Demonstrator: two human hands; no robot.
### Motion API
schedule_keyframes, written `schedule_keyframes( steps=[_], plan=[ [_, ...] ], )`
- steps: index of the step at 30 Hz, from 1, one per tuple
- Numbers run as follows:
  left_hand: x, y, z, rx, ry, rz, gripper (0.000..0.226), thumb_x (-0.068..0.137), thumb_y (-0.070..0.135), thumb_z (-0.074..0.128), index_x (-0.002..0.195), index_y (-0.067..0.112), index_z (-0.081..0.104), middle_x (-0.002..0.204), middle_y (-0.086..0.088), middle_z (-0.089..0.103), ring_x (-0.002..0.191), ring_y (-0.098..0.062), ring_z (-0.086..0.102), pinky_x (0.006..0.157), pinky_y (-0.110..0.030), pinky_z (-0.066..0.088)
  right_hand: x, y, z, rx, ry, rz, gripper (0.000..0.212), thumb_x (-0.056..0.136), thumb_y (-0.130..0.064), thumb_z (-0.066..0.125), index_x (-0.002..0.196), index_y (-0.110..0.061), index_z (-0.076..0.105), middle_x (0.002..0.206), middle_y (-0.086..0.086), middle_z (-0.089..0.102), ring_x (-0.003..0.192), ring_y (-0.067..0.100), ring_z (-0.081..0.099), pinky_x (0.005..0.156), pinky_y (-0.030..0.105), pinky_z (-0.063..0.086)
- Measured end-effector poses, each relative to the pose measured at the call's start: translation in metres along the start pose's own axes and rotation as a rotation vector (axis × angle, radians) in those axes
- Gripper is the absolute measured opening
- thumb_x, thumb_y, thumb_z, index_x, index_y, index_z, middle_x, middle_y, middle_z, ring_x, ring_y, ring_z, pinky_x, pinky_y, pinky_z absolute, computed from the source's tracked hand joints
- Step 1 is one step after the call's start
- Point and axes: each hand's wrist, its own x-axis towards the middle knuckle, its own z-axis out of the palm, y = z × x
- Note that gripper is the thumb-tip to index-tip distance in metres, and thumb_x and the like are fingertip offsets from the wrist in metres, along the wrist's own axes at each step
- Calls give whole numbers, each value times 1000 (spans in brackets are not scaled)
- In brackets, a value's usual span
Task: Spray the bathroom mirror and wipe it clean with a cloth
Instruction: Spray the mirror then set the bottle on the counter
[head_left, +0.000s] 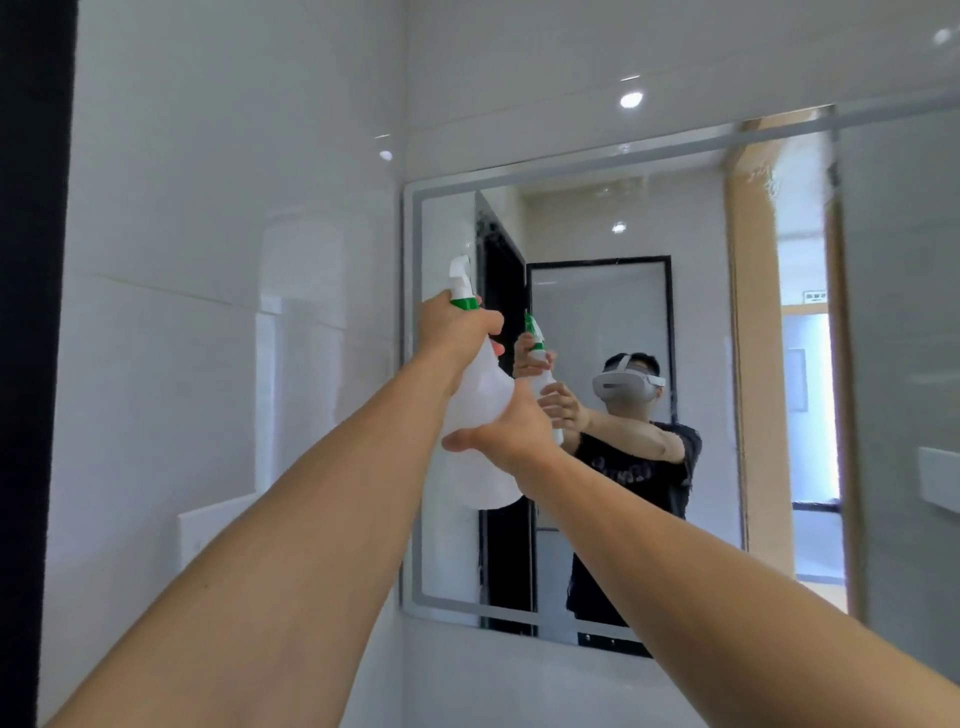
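Spray bottle (480, 395), centre frame, before wall mirror (727, 364): left hand (454, 325) curled round its neck; right hand (511, 428) cupping its body.

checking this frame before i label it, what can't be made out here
Head view only:
- Cloth: none in view, so its whereabouts cannot be told.
- Spray bottle: left hand covers the neck and trigger; right hand covers part of the body.
- Liquid level: translucent plastic, unreadable.
- Mirror: right part cut off by the frame edge.
- Spray droplets: faint and blurred.
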Motion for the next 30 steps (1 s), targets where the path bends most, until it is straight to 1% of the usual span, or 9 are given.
schedule_keyframes(
  steps=[4, 9, 14, 17, 20, 22, 24, 26, 30],
  plan=[
    [-2, 1, 34, 56, 39, 34, 18, 64, 5, 71, 77, 12, 59, 81, -15, 67, 60, -30, 72, 63, -43, 60, -3, 8, -28, -14, 48, 2, 79, 58, -21, 92, 121, -21, 43, 112, -1, 59, 102, 20, 57, 62, 26, 42],
    [-11, 0, 72, 38, -39, -9, 19, 65, 8, 72, 79, 14, 61, 84, -9, 71, 74, -32, 75, 72, -45, 63, -10, 21, -65, -29, 104, 27, 80, 59, -18, 92, 121, -21, 42, 103, -8, 55, 99, 17, 54, 66, 28, 42],
    [-22, 1, 113, -81, -195, -27, 26, 71, -1, 67, 92, 10, 57, 81, -9, 64, 54, -24, 68, 55, -31, 56, -16, 33, -105, -121, 194, 80, 81, 55, -25, 92, 118, -24, 41, 110, -3, 58, 105, 22, 57, 82, 41, 53],
    [-29, 3, 140, -120, -232, -12, 28, 71, -2, 68, 93, 10, 56, 89, -14, 67, 57, -25, 69, 66, -44, 63, -22, 38, -129, -150, 248, 64, 85, 54, -25, 92, 121, -24, 40, 113, -1, 59, 106, 23, 58, 82, 42, 54],
    [-37, 7, 167, -135, -249, -5, 26, 67, 0, 69, 87, 12, 57, 82, -14, 66, 53, -28, 68, 66, -55, 62, -28, 41, -153, -183, 300, 84, 85, 56, -26, 91, 123, -23, 39, 112, -1, 57, 106, 24, 57, 88, 46, 54],
    [-43, 10, 185, -143, -267, 12, 24, 63, 2, 69, 81, 12, 56, 75, -13, 64, 50, -28, 67, 62, -52, 62, -34, 43, -166, -186, 325, 93, 86, 57, -26, 91, 125, -23, 37, 108, -2, 57, 105, 25, 58, 86, 46, 54],
    [-50, 13, 201, -124, -275, 36, 23, 65, 3, 70, 82, 12, 57, 71, -9, 62, 46, -24, 65, 53, -37, 58, -39, 47, -181, -185, 346, 106, 90, 52, -30, 90, 125, -25, 37, 106, -4, 56, 106, 25, 56, 82, 42, 54],
    [-56, 16, 213, -133, -302, 34, 24, 70, 2, 71, 88, 11, 58, 71, -5, 61, 44, -22, 66, 48, -27, 49, -44, 49, -193, -173, 364, 126, 84, 56, -28, 91, 120, -24, 37, 106, -3, 55, 99, 20, 55, 68, 32, 50],
    [-62, 13, 229, -192, -422, -7, 24, 73, -1, 71, 91, 10, 60, 82, -8, 62, 53, -26, 69, 57, -37, 57, -49, 56, -213, -185, 385, 157, 76, 63, -20, 90, 117, -21, 37, 103, -1, 54, 81, 9, 51, 55, 24, 39]
  ],
)
